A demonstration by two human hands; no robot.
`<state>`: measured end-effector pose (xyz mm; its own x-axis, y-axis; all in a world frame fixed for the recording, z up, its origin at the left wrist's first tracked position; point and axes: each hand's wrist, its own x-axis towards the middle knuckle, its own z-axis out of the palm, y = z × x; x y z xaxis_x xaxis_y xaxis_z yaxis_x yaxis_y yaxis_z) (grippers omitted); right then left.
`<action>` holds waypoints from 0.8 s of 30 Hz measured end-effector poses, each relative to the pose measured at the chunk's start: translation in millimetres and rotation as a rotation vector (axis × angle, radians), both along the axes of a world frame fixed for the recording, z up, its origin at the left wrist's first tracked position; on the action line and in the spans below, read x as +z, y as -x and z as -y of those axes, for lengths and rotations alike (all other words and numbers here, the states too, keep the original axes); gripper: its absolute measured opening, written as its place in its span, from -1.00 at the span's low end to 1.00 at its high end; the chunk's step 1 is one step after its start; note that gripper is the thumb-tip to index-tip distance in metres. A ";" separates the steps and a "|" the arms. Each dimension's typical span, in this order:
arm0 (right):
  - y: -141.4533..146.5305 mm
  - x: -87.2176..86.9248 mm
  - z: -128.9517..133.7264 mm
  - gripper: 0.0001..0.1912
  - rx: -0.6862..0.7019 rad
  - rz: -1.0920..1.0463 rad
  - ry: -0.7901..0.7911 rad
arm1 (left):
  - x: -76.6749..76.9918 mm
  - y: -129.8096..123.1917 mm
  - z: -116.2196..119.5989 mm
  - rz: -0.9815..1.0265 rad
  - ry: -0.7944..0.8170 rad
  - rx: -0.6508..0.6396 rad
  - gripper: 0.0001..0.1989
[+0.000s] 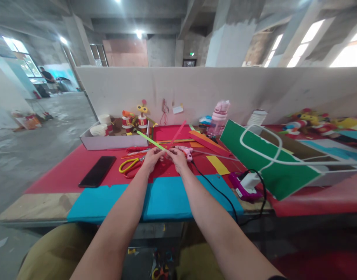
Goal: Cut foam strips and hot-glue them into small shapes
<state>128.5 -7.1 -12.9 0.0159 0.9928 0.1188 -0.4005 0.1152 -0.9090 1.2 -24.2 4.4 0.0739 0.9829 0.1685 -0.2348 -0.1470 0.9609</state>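
Observation:
A light green paper strip (149, 140) and a red paper strip (178, 131) meet at my fingertips and spread apart in a V above the table. My left hand (152, 158) pinches the green strip near its lower end. Close beside it, my right hand (178, 158) is closed at the foot of the red strip; the exact crossing is hidden by my fingers. Just behind my right hand lies a pink glue gun (188, 152) with a black cord. Yellow-handled scissors (128, 165) rest left of my left hand. Below my wrists is a blue sheet (169, 196).
At left lies a black phone (97, 172). Behind it, a white box (114, 142) holds paper cups and small figures. On the right are a yellow paper piece (218, 165), a purple power strip (244, 187), a green board (262, 159) and a pink bottle (218, 118).

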 end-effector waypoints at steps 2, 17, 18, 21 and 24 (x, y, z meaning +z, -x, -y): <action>0.4 0.5 0.0 -0.60 0.008 -0.028 -0.014 | -1.8 -1.0 -0.7 -0.021 -0.017 -0.033 -0.65; 1.2 3.3 1.8 -0.65 0.055 -0.023 -0.022 | -3.5 1.7 -4.5 -0.032 -0.058 0.032 -0.68; 1.3 3.3 1.5 -0.65 0.050 -0.034 -0.019 | -3.3 1.5 -4.3 -0.033 -0.053 0.025 -0.67; 1.2 3.3 1.6 -0.64 0.055 -0.054 -0.012 | -2.1 1.0 -3.3 -0.045 -0.044 0.037 -0.66; 0.6 3.3 2.6 -0.63 0.064 -0.038 -0.007 | -0.3 1.4 -1.9 -0.052 -0.046 0.065 -0.67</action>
